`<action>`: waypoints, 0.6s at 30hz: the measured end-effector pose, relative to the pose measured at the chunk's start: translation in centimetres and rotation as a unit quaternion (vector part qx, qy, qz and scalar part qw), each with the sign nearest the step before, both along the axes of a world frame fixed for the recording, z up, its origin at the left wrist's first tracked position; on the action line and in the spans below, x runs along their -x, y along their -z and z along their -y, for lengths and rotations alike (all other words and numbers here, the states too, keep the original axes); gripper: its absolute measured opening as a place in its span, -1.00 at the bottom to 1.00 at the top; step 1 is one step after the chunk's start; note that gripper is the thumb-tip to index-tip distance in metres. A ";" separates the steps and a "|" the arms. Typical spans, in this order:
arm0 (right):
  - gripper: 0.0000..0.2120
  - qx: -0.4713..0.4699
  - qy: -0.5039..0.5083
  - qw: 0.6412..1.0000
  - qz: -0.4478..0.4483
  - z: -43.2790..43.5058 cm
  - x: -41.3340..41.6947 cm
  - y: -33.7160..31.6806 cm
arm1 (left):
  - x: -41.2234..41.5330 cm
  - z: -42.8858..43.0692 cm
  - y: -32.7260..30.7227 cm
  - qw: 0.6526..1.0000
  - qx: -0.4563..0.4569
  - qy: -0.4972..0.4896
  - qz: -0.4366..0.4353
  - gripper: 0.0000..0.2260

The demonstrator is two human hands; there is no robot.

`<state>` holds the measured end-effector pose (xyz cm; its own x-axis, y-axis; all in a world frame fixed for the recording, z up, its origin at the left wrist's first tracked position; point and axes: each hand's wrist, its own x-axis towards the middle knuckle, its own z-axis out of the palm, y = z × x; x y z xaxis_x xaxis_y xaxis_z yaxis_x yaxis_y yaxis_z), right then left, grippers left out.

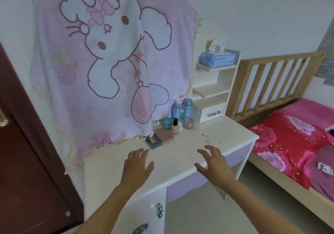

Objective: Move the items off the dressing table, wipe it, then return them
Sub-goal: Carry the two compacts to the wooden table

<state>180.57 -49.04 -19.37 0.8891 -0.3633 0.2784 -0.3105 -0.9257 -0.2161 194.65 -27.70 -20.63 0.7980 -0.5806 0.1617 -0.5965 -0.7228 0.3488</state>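
Observation:
The cream dressing table point(180, 154) carries a cluster of cosmetics at its back. There are two tall blue bottles point(187, 107), a teal jar point(167, 122), a foundation bottle with a black cap point(175, 126), a clear jar point(188, 123), a pink compact point(163, 135) and a dark palette point(152, 141). Small specks and a yellow smear point(207, 140) mark the top. My left hand point(136, 165) and my right hand point(214, 163) hover over the front of the table, fingers spread, holding nothing.
A pink cartoon blanket point(112, 62) hangs over the mirror and drapes onto the table's back edge. Side shelves hold a blue wipes pack point(217, 59) above a small drawer point(212, 111). A bed with red bedding point(292, 143) stands right; a dark door point(27, 161) left.

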 end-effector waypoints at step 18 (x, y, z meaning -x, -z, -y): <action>-0.53 -0.095 -0.094 0.978 -0.157 6.6 -14.9 6.7 | -10.4 7.9 7.9 0.982 -0.065 -0.117 -0.132 -0.39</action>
